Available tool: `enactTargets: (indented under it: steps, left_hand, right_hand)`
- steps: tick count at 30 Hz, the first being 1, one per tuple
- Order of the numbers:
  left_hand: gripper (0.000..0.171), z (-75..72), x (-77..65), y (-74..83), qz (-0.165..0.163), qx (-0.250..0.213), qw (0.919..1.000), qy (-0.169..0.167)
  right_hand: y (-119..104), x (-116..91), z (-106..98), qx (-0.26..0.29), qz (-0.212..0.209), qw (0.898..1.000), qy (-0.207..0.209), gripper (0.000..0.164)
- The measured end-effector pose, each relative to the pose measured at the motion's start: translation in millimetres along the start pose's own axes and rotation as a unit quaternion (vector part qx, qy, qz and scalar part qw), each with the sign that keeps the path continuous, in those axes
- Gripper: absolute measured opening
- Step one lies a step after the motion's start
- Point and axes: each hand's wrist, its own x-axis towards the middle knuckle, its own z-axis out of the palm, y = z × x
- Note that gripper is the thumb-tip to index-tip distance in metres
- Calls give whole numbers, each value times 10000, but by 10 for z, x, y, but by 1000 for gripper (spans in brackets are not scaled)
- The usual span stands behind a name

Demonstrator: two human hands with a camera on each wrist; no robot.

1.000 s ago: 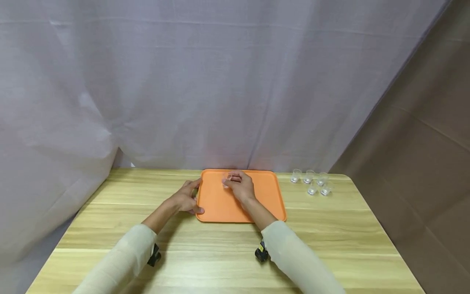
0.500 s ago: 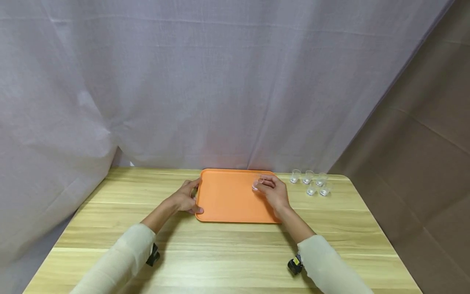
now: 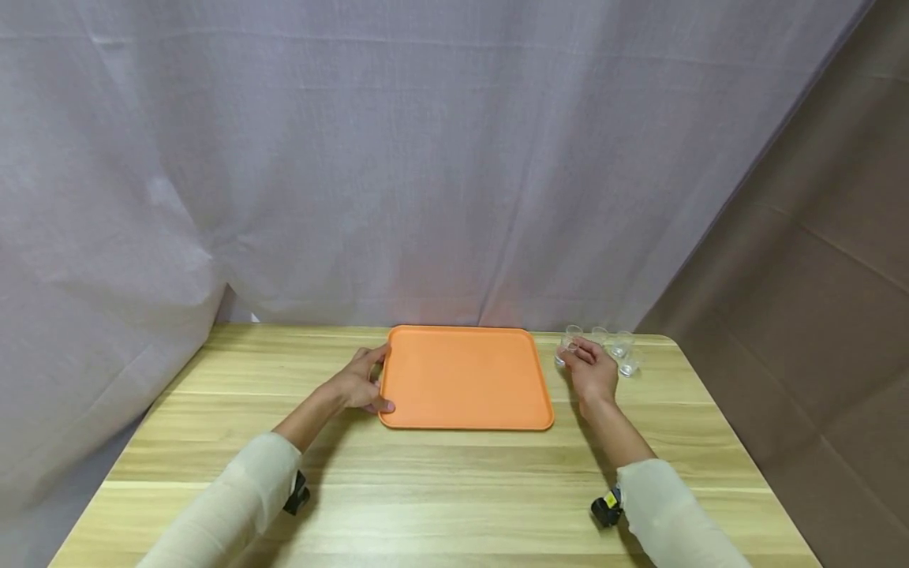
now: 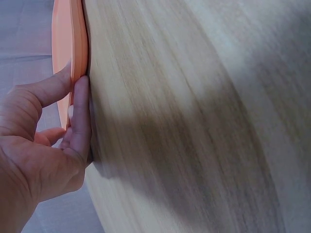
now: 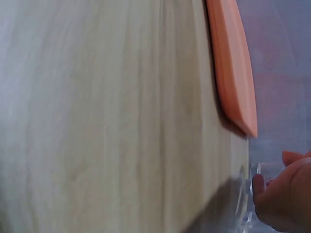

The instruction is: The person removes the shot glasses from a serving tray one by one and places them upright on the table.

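Observation:
An orange tray (image 3: 465, 380) lies flat on the wooden table. My left hand (image 3: 357, 385) grips its left edge. In the left wrist view, the thumb of my left hand (image 4: 46, 131) lies on the inner side of the tray's rim (image 4: 77, 39), with fingers against the outer side. Just right of the tray, my right hand (image 3: 595, 375) pinches a small clear cup (image 3: 562, 357) between thumb and fingers. That cup (image 5: 245, 204) shows faintly at the lower right of the right wrist view, partly cut off beside my right hand (image 5: 286, 194).
Several more clear cups (image 3: 621, 344) stand at the table's back right, partly behind my right hand. Grey cloth (image 3: 355, 197) hangs along the back edge and left side, brown cloth (image 3: 802, 331) on the right. The wooden table (image 3: 426, 497) extends in front of the tray.
My right hand has carried the clear cup rightward, from over the tray to the table beside the other cups. My left hand has stayed on the tray's left edge.

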Motion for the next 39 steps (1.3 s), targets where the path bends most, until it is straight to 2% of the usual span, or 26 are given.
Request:
enactTargets:
  steps: [5, 10, 18, 23, 28, 34, 39]
  left_hand:
    - [131, 8, 22, 1, -10, 52, 10000, -67]
    - [131, 10, 30, 2, -16, 114, 9999, -32]
    - [132, 21, 28, -9, -135, 239, 9996, -59]
    - [130, 21, -12, 9, -14, 163, 9998, -81]
    - [130, 36, 11, 16, -89, 256, 9996, -45]
    - [128, 31, 36, -15, 61, 97, 9999, -51]
    - [123, 38, 6, -67, 154, 39, 9998, -85]
  right_hand:
    - [68, 39, -111, -339, 18, 9988, 342, 48]
    - [81, 49, -151, -485, 22, 9978, 453, 50]
    - [66, -3, -173, -490, 282, 9978, 333, 61]
    - [51, -65, -220, -419, 342, 9983, 221, 64]
    - [38, -111, -275, -332, 311, 9988, 171, 64]
    - [34, -179, -364, -429, 343, 9982, 224, 61]
    - [37, -250, -431, -611, 395, 9973, 44, 61]
